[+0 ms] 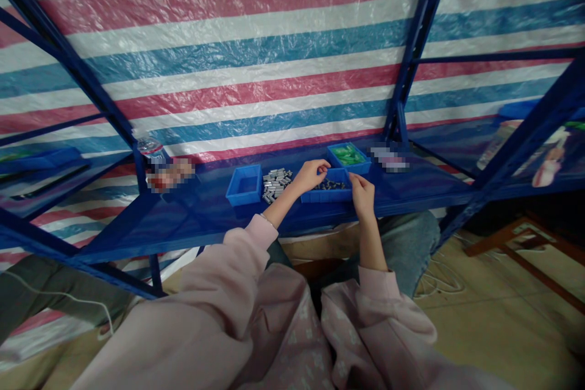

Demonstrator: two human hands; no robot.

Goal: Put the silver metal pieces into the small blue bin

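My left hand (312,175) is over the left part of a blue bin (325,196) of small dark metal pieces (336,184), its fingers curled together. At the bin's right end is my right hand (363,194), thumb and fingertips pressed together. Whatever either hand holds is too small to make out. Left of the bin lies a loose pile of short silver metal cylinders (276,184). Beside that pile stands another blue bin (245,196), with no parts visible in it. A third blue bin (361,167), behind the right hand, holds green pieces (347,154).
The bins stand on a blue metal shelf (196,219) between slanted blue posts (414,42). A clear plastic bottle (150,147) is at the back left, near a blurred item (171,175). Another blurred item (389,157) lies at right. Striped sheeting (256,42) hangs behind.
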